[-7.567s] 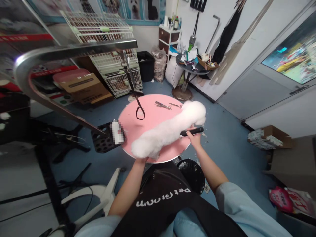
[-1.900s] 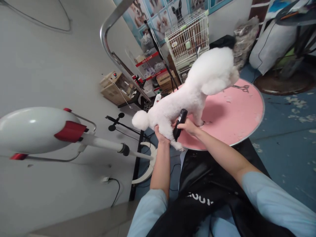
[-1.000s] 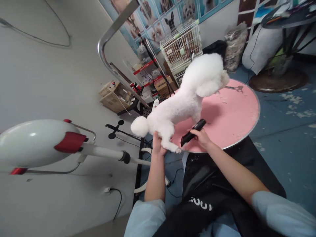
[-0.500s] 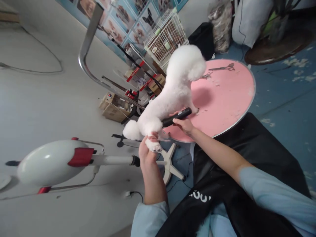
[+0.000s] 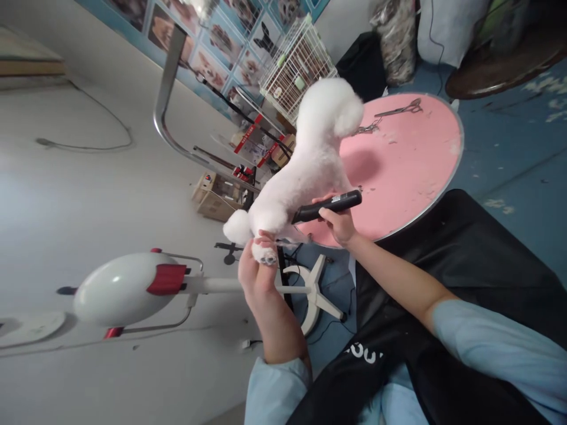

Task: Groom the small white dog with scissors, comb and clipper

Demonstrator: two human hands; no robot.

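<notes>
A fluffy white dog (image 5: 301,177) stands on a round pink grooming table (image 5: 411,171), its head toward the far side. My left hand (image 5: 254,268) is closed around one of its hind legs, with the paw (image 5: 266,255) sticking out past the fingers. In my right hand (image 5: 339,224) is a black hair clipper (image 5: 336,203). The clipper's head points at the dog's belly near the raised thigh; whether the blade touches the fur I cannot tell.
Two pairs of scissors lie on the table, one of them the long scissors (image 5: 401,108). A metal grooming arm (image 5: 166,118) rises behind the dog. A white stand dryer (image 5: 126,289) is at the left, a wire cage (image 5: 296,71) at the back.
My left hand has shifted slightly left with the hind leg and paw. My right hand and the clipper have moved a little to the right. The camera view has also shifted.
</notes>
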